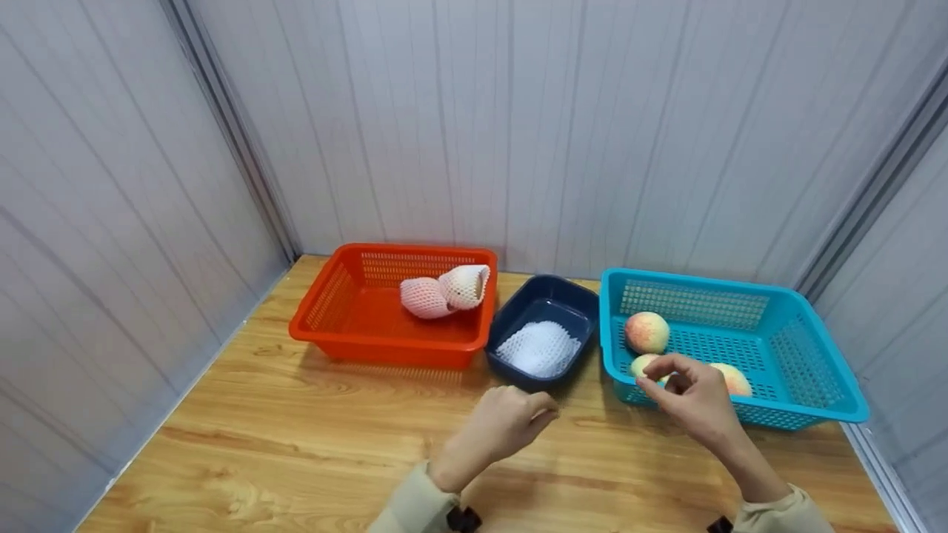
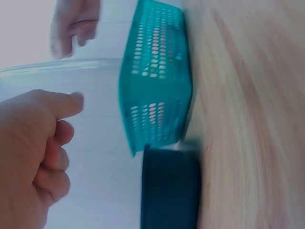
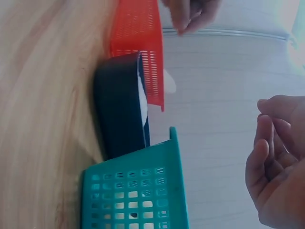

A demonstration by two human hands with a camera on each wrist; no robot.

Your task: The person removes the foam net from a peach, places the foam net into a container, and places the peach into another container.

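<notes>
My left hand (image 1: pixel 505 423) hovers over the table in front of the dark blue tub (image 1: pixel 552 287), its fingers loosely curled around nothing. A white foam net sleeve (image 1: pixel 539 348) lies in that tub. My right hand (image 1: pixel 695 400) is raised above the front left of the turquoise basket (image 1: pixel 807 348). Its thumb and forefinger come close together with nothing visible between them. A red-yellow peach (image 1: pixel 646 332) sits in this basket, and two paler peaches (image 1: pixel 733 380) are partly hidden by the hand. In the right wrist view the right hand (image 3: pixel 279 157) shows bent fingers and no object.
At left stands a red basket (image 1: pixel 400 342) holding two foam-wrapped fruits, one in a pink net (image 1: pixel 426 297) and one in a white net (image 1: pixel 464 286). All three containers stand side by side on the wooden table (image 1: pixel 296 444), close to the panelled back wall (image 1: pixel 474 133).
</notes>
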